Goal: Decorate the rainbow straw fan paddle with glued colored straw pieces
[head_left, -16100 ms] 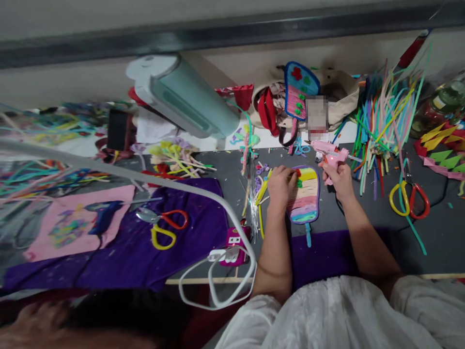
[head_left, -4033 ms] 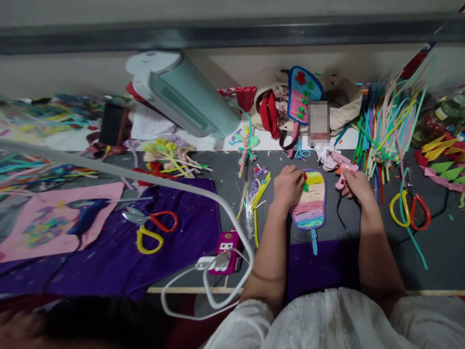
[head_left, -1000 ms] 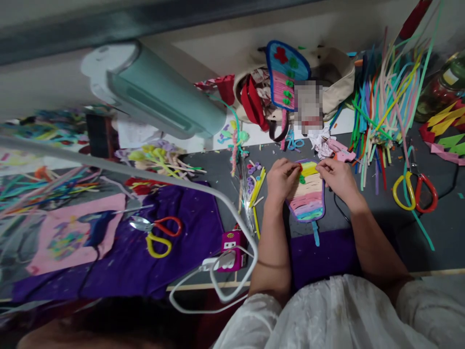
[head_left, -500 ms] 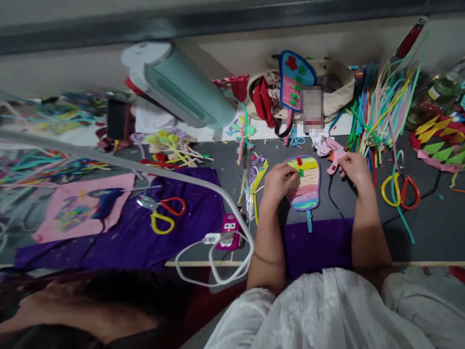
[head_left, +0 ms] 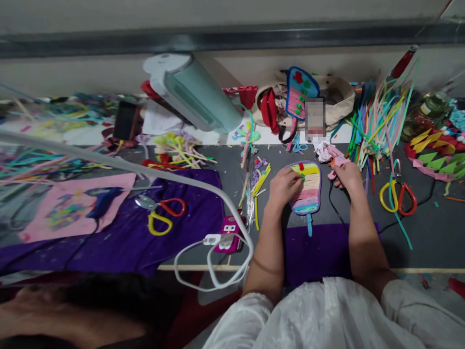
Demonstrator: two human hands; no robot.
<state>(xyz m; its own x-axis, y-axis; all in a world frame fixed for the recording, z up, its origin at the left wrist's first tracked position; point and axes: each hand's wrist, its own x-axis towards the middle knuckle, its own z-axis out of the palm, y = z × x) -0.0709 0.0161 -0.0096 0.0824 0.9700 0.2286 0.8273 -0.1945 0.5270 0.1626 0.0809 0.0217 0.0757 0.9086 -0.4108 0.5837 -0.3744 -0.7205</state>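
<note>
My left hand (head_left: pixel 285 186) rests over a popsicle-shaped craft (head_left: pixel 307 194) of striped pipe cleaners with a purple border and a blue stick. Its fingers are pinched together at a small green pipe-cleaner piece (head_left: pixel 302 176) on the craft's upper part. Just above that sits a small red piece (head_left: pixel 301 166). To the right, my right hand (head_left: pixel 348 177) is closed around the handle of a pink glue gun (head_left: pixel 338 160). The gun's nozzle points up and left, towards crumpled white paper (head_left: pixel 321 149). Its black cord runs down behind the craft.
Red-and-yellow scissors (head_left: pixel 398 194) and a bundle of pipe cleaners (head_left: pixel 378 123) lie right. A beige bag (head_left: pixel 339 104) and a teal cylindrical device (head_left: pixel 203 97) stand at the back. Left are a pink power strip (head_left: pixel 230 235), a white cable (head_left: pixel 232 194), a blue glue gun (head_left: pixel 103 201) and another person's arm (head_left: pixel 72 315).
My right hand has gone from fingertips at the glue gun's handle to a fuller hold around it. My left fingertips have shifted right to the green piece. The camera view has moved slightly.
</note>
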